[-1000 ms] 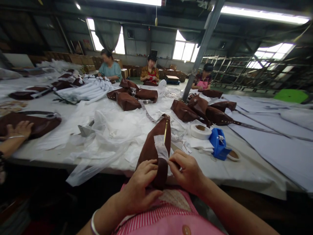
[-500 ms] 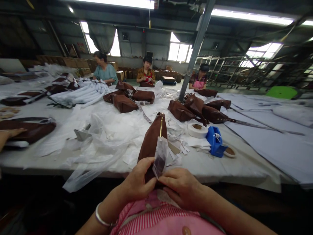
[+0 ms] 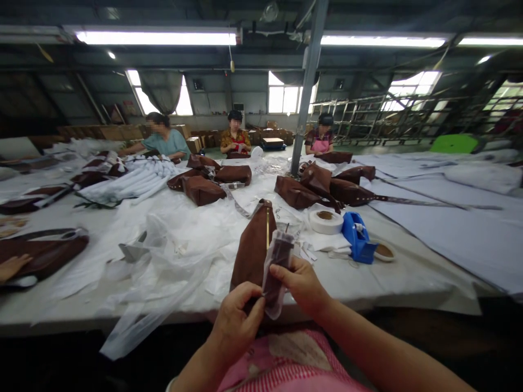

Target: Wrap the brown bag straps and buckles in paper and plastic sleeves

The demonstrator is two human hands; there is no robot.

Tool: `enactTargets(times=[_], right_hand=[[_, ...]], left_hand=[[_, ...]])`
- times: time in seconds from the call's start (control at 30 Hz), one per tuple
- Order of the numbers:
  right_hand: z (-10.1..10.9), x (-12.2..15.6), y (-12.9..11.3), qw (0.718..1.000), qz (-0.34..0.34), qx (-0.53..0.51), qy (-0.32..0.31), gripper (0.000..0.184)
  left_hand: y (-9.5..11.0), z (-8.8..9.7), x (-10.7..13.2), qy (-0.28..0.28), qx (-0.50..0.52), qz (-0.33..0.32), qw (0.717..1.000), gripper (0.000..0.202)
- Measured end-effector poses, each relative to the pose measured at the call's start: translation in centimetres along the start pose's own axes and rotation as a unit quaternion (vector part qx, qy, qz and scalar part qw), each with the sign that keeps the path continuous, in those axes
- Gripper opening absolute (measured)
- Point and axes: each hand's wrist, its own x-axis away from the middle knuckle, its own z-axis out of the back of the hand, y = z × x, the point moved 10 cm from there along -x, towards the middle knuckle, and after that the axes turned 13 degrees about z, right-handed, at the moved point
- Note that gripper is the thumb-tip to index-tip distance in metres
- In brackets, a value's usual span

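A brown leather bag (image 3: 253, 247) stands on edge at the near rim of the white table (image 3: 392, 283), its gold zip facing up. My left hand (image 3: 237, 321) is closed on the bag's near end. My right hand (image 3: 300, 283) is closed on a brown strap piece in a clear plastic sleeve (image 3: 277, 267), held upright beside the bag. Both hands hover just over my lap, close together.
A white tape roll (image 3: 326, 221) and a blue tape dispenser (image 3: 356, 237) lie right of the bag. Loose clear plastic bags (image 3: 167, 256) spread to the left. More brown bags (image 3: 310, 188) lie farther back. Three people sit at the far side; another person's hand (image 3: 12, 265) rests at the left edge.
My right hand has lifted the plastic-sleeved strap upward, away from the bag's near end. My left hand has stayed on the bag. The view has tilted up a little.
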Motion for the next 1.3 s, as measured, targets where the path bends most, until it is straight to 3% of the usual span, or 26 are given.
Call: enactTargets(times=[0.1,0.2,0.37,0.5,0.63,0.7,0.77,0.83,1.0,1.13,1.3], right_hand=[[-1.8,-0.4,-1.3,0.996,0.063,-0.012,-0.062,0.030],[-3.1,-0.6,-1.9,0.988,0.102,-0.032,-0.112,0.027],[-3.1,-1.5,-3.2,0.990,0.112,-0.016,-0.080,0.021],[-3.6,-2.3,-5.3,0.988,0.137,-0.005,-0.071,0.020],[-3.8,-2.4,-6.7,0.978,0.191,0.008,-0.086,0.019],[-4.0,-2.3,-6.4,0.976,0.175,-0.029,-0.123,0.026],[-4.4,-2.1,-6.1,0.970,0.141,-0.098,-0.172,0.046],[-4.7,-1.9,-6.4,0.960,0.119,-0.152,-0.203,0.052],[-3.6,-3.0,-8.5,0.978,0.132,-0.119,-0.111,0.028],[-3.5,-3.4,-10.0,0.980,0.170,-0.063,-0.078,0.027],[-3.3,-3.5,-10.3,0.978,0.189,-0.048,-0.071,0.028]], left_hand=[[-1.3,0.9,0.4,0.039,-0.013,0.001,0.999,0.019],[-1.3,1.7,0.8,0.058,-0.038,-0.031,0.997,0.019],[1.5,3.0,-0.2,-0.018,-0.001,-0.044,0.999,0.023],[3.8,3.2,-1.3,-0.033,0.009,-0.032,0.999,0.030],[1.5,0.9,-1.7,-0.037,0.063,0.071,0.995,0.037],[0.0,-0.1,-1.5,-0.036,0.099,0.110,0.988,0.037],[-0.9,-0.8,-1.2,-0.040,0.104,0.118,0.987,0.033],[-1.2,-0.9,-1.1,-0.040,0.089,0.114,0.989,0.031],[-1.2,-0.9,-1.1,-0.047,0.079,0.106,0.990,0.030],[-1.7,-1.3,-0.9,-0.054,0.083,0.117,0.988,0.031],[-2.4,-1.3,-0.7,-0.050,0.075,0.119,0.989,0.025]])
